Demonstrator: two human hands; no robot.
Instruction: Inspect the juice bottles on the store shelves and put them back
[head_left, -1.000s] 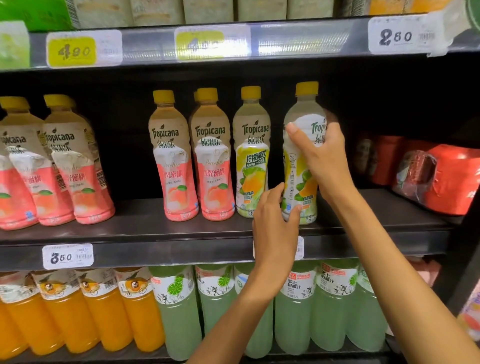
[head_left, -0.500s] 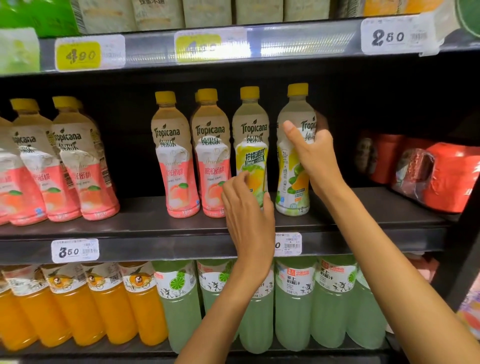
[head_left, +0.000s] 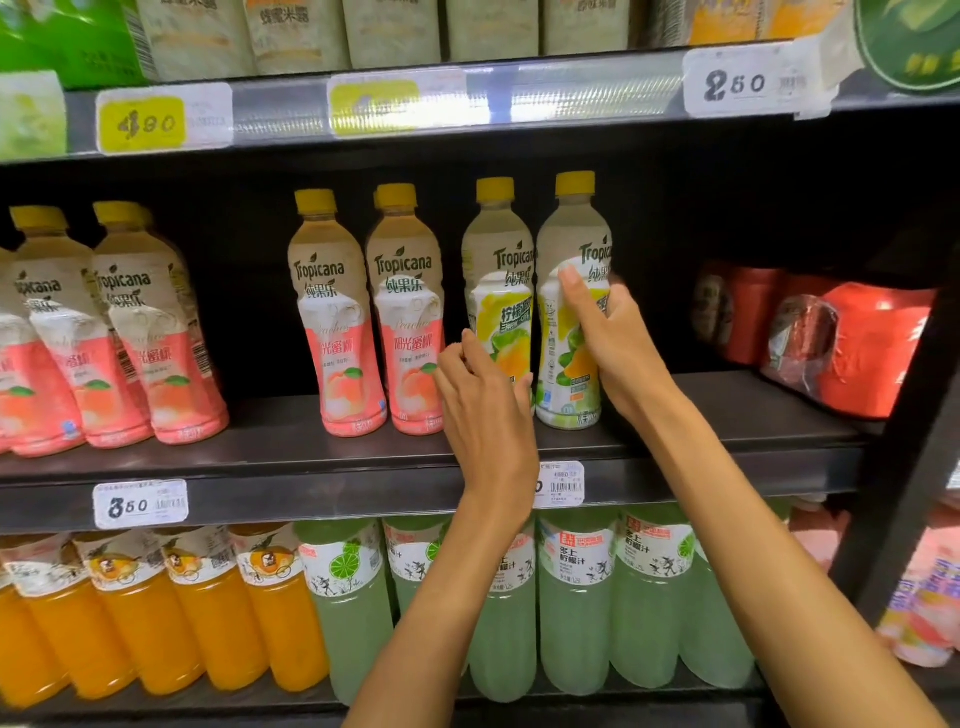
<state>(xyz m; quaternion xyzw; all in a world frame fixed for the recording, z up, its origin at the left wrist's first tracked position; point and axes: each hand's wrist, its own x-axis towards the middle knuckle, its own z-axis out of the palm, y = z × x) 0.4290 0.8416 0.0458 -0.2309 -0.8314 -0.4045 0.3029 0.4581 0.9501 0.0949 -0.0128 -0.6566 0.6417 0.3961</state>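
Two lemon Tropicana bottles with yellow caps stand on the middle shelf (head_left: 727, 415). My right hand (head_left: 610, 338) is wrapped around the right lemon bottle (head_left: 569, 249), which stands upright on the shelf. My left hand (head_left: 483, 410) is in front of the lower part of the left lemon bottle (head_left: 498, 260), fingers curled at its side; whether it grips the bottle I cannot tell. Two pink peach Tropicana bottles (head_left: 337, 322) stand just left of them.
More peach bottles (head_left: 140, 332) stand at the far left of the same shelf. Red packs (head_left: 857, 343) sit at the right. Orange juice bottles (head_left: 208, 613) and pale green lime bottles (head_left: 571, 597) fill the shelf below. Cartons line the top shelf.
My left hand has moved up and left from the shelf's front edge to the left lemon bottle. The right lemon bottle has been set closer beside the left one.
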